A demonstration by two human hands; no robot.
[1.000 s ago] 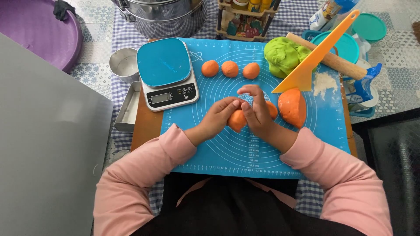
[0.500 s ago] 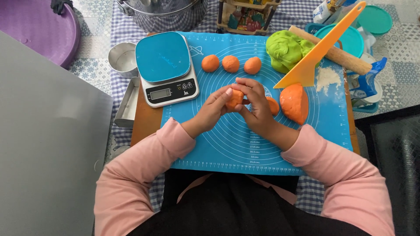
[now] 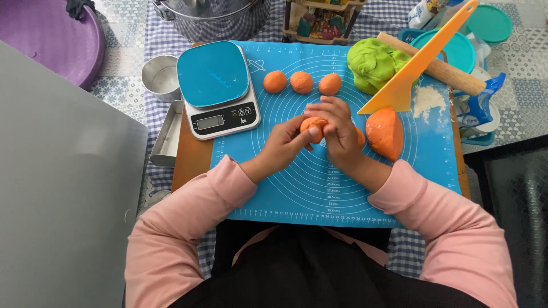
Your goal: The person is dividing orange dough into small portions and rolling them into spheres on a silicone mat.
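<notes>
- Both hands meet over the middle of the blue silicone mat (image 3: 297, 188), which lies on the desk (image 3: 185, 162).
- The left hand (image 3: 285, 144) and the right hand (image 3: 337, 128) are cupped around a small orange dough ball (image 3: 313, 125), fingers pinching it from either side, lifted just above the mat.
- A second bit of orange dough (image 3: 360, 137) peeks out just right of the right hand.
- Three finished orange balls (image 3: 302, 82) sit in a row on the far part of the mat, close together.
- A large orange dough lump (image 3: 385, 132) lies right of the hands, near them.
- A yellow plastic scraper (image 3: 419, 60) leans over that lump, its handle pointing far right.
- A green dough mass (image 3: 374, 63) sits at the far right of the mat, beside a wooden rolling pin (image 3: 436, 65).
- A white kitchen scale with a blue top (image 3: 217, 85) stands at the far left edge of the mat; its display panel is a dark strip on the near side.
- A blue-and-white package (image 3: 476, 111) lies at the right, off the mat, next to a patch of flour (image 3: 428, 100).
- A small round metal tin (image 3: 160, 77) stands left of the scale.
</notes>
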